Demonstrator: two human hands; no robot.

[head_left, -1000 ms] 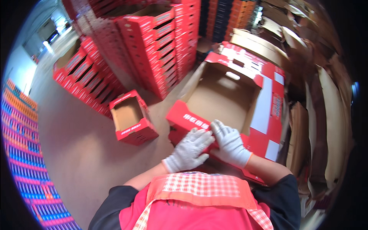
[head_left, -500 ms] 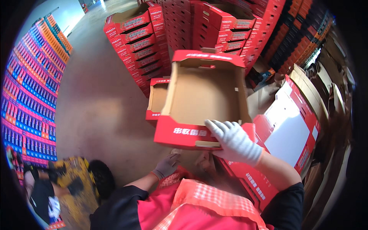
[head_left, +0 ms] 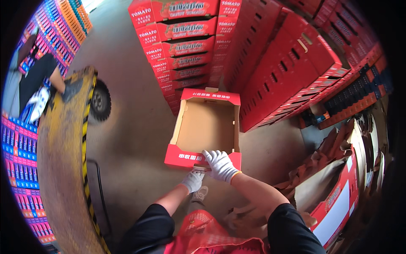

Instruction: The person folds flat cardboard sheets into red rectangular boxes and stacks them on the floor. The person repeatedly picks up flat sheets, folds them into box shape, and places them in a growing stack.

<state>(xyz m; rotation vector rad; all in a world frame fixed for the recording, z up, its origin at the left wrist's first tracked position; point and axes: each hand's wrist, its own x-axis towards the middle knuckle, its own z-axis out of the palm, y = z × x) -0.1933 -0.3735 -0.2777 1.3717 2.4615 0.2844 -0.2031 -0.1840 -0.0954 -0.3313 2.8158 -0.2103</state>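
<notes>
Open-topped red cardboard tray box (head_left: 207, 127), brown inside, held out in front of the person above the concrete floor (head_left: 127, 139); this box is the landmark for everything below. Right hand (head_left: 220, 165) in a white glove is clamped over the box's near red wall, fingers curled over the rim toward its right end; gripping the box. Left hand (head_left: 193, 180), also gloved, sits just under the near wall, below the box's bottom edge, touching it from beneath; fingers look curled against the cardboard but the exact hold is partly hidden, so cannot tell how tightly it closes. Box is roughly level, far wall pointing away from the person, both side walls upright.

Beyond the far wall: stacked red boxes (head_left: 177, 46) of the same kind, piled high. Right of the box: a leaning row of more red stacked boxes (head_left: 292, 72), close to its right wall. Further right and nearer the person: flat cardboard blanks (head_left: 334, 186), brown and red-white, standing on edge. Left of the box, well apart: a yellow pallet truck (head_left: 63, 161) with black stripes and a black wheel (head_left: 100, 101). Far left of that: blue and red crates (head_left: 21, 144) and another person (head_left: 36, 80) bending over.
</notes>
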